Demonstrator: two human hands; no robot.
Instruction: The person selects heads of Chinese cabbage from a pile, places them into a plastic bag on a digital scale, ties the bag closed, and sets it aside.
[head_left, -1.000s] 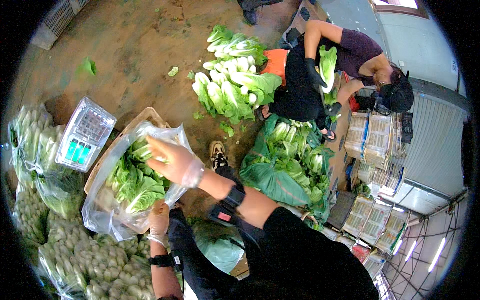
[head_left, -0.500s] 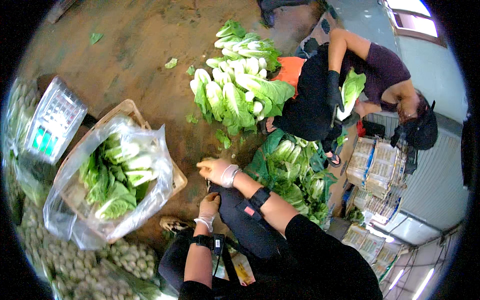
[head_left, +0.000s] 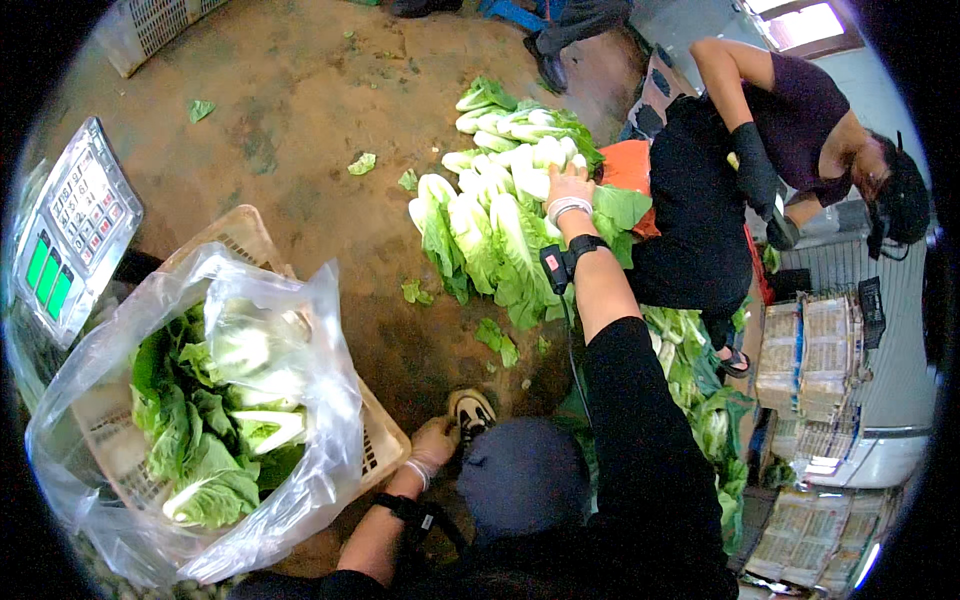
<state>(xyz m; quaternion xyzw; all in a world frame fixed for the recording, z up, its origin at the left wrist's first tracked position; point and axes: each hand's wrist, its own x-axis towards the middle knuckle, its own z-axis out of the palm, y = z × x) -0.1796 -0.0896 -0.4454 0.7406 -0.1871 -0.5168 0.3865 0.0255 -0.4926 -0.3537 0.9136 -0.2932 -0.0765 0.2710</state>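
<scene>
r hand [head_left: 570, 188] stretched fwd, palm down; l hand [head_left: 434, 443] low.

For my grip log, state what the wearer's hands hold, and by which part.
The right hand is on the greens, at their pale stem ends; whether it grips any cannot be told. The left hand shows nothing in it.

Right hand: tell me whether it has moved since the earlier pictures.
Yes: the right hand has gone rightward from above the crate to the leafy greens piled on the floor.
</scene>
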